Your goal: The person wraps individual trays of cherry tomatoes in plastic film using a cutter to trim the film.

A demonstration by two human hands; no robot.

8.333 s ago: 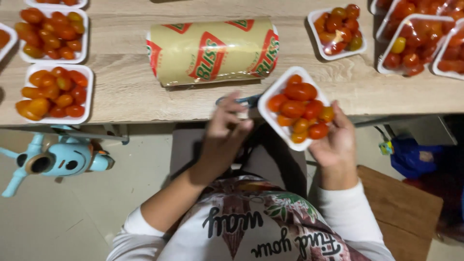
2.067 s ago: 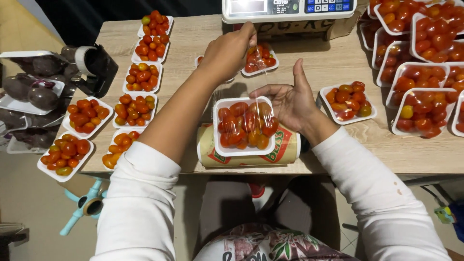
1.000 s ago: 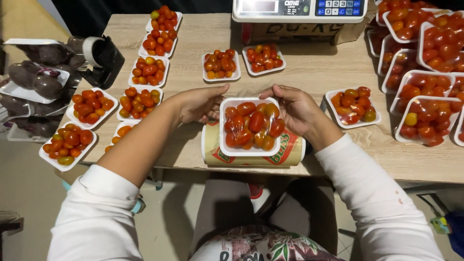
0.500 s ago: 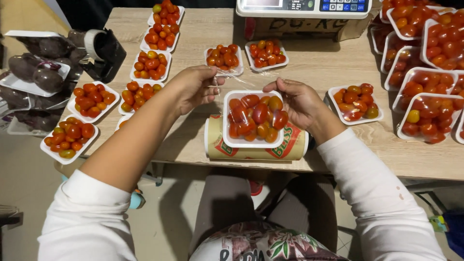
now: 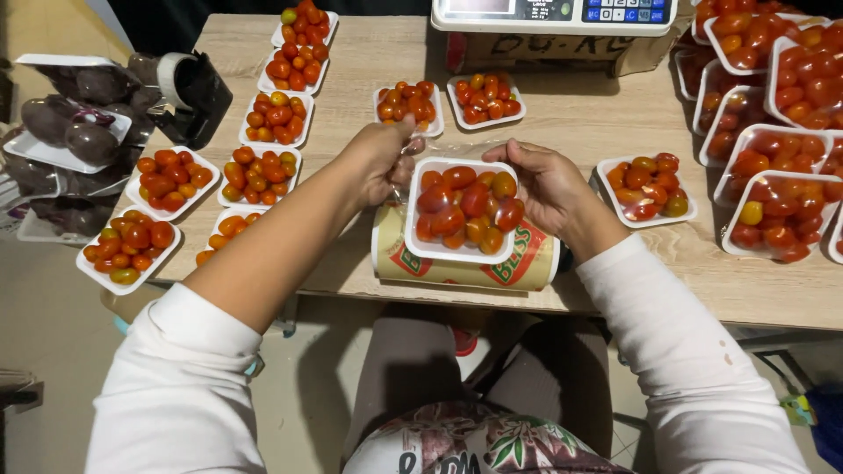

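We have a white tray of cherry tomatoes (image 5: pixel 463 211), red with a few orange and yellow ones, sitting on top of the roll of cling film (image 5: pixel 465 260), which lies on its side at the near edge of the wooden bench (image 5: pixel 580 118). Our left hand (image 5: pixel 379 162) is just left of that tray, fingers pinched together on a thin, clear sheet of film at the tray's far left corner. Our right hand (image 5: pixel 546 186) is against the tray's right side, fingers curled over its far right corner and closed on the same film, which is hard to make out. Beyond the tray stand two small trays of tomatoes (image 5: pixel 450 102), and further back a weighing scale (image 5: pixel 555 12) on a cardboard box. Right of the tray lies another small tray (image 5: pixel 646 189), and past it a cluster of film-covered trays (image 5: pixel 773 105). Left of the tray, rows of open tomato trays (image 5: pixel 219 149) run along the bench; beyond them, off the bench's left edge, are trays of dark purple fruit (image 5: pixel 70 114).
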